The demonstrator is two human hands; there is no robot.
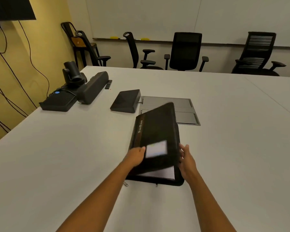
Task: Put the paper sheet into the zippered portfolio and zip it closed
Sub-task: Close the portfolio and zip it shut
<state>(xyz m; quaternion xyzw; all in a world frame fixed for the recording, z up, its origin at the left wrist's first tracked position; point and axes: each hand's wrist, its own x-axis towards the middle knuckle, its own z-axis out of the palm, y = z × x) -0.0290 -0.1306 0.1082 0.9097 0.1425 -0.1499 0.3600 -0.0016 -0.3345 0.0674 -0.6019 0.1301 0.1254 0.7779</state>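
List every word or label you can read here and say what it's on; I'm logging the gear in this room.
"PORTFOLIO", as best it reads: pale letters running along the brown strip on the cover of the portfolio, slightly blurred.
White label on the same cover: motion-blurred, unreadable.
Nothing else in view carries text that can be read.

The black zippered portfolio (157, 131) lies open on the surface (74, 148), just on the near side of the grey panel (167, 102). Its base is flat and its blurred, labelled cover is half raised. The white paper sheet (159, 173) lies flat inside on the base, showing under the cover's near edge.
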